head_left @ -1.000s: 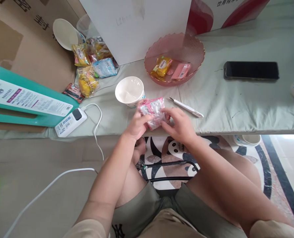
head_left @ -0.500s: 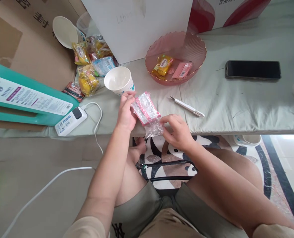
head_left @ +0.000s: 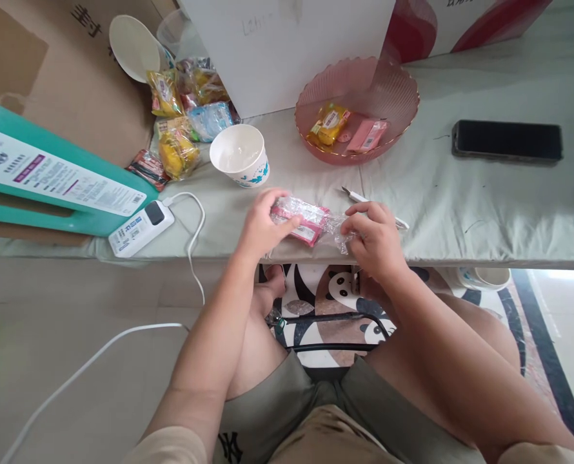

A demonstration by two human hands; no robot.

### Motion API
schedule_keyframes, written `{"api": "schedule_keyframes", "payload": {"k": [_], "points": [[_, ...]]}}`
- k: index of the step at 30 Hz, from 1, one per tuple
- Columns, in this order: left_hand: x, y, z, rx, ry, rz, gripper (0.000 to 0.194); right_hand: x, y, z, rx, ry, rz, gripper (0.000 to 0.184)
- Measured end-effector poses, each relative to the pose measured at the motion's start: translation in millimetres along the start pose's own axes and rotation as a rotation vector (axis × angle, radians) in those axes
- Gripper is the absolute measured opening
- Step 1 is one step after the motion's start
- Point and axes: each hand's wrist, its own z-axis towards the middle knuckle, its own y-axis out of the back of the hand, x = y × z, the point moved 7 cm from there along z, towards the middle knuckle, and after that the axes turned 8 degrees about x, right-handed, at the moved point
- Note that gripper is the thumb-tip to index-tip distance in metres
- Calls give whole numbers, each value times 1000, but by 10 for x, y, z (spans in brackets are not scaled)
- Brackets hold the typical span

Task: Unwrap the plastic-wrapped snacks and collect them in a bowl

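Note:
My left hand (head_left: pixel 266 227) grips a small pink packet (head_left: pixel 306 225) at its left end, thumb on top. Clear plastic wrap (head_left: pixel 338 231) covers the packet and stretches out from its right end. The fingers of my right hand (head_left: pixel 374 238) are pinched on that loose wrap. A white paper cup (head_left: pixel 242 158) with blue leaf prints stands just beyond my left hand. Partly behind my right hand lies a white pen-like tool (head_left: pixel 357 195) with a dark pointed tip.
A pink ribbed bowl (head_left: pixel 405 116) holds a yellow packet and a pink one. A black phone (head_left: pixel 507 140) lies to the right. Wrapped snacks (head_left: pixel 178 154), a tipped paper cup (head_left: pixel 135 48), a green container (head_left: pixel 69 180) and a white power strip (head_left: pixel 142 227) occupy the left.
The packet has turned to lie more level, and my right hand has drawn the wrap out to the right. Earlier, the paper cup shifted left, away from the packet.

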Motion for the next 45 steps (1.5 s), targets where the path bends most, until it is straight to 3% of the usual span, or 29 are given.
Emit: {"api": "schedule_keyframes", "payload": {"k": [2,5,8,10,13,15,16,19,23,29,34,37,39,41,43,45], "points": [[-42,-46,-18,54,-26,60,28,-72,13,20,-10,-27,-17,29],[-39,8,-40,-19,-11,63,7,-141,68,43,-63,-52,-45,29],[-31,88,-66,-89,9,42,8,-191,102,58,-85,-89,-37,27],[-79,68,-80,-35,-32,68,11,-200,106,63,-85,-97,-16,26],[-146,-33,-109,110,-88,163,33,-189,98,67,-77,-85,3,25],[-147,-49,-121,119,-86,197,18,-190,96,68,-77,-84,10,25],[-144,-41,-123,99,-88,203,7,-192,98,68,-81,-83,10,24],[-129,-14,-114,34,-114,190,10,-199,105,69,-99,-72,3,24],[-35,104,-78,-108,-80,-52,6,-220,128,69,-135,-63,14,26],[255,296,-82,-368,218,-486,8,-330,233,86,-171,-127,25,24],[365,394,-135,-413,371,-301,13,-462,477,91,-329,-189,9,33],[258,425,-105,-389,186,-225,21,-364,561,82,-422,-105,49,32],[138,361,-59,-280,30,-148,35,-188,470,118,-320,27,42,30],[77,267,-25,-170,-27,-27,39,-40,299,153,-154,98,-11,31],[84,225,-12,-147,1,80,23,-14,169,174,-54,50,-73,22],[103,225,-12,-167,33,73,10,-88,139,191,-56,-62,-102,16]]}}
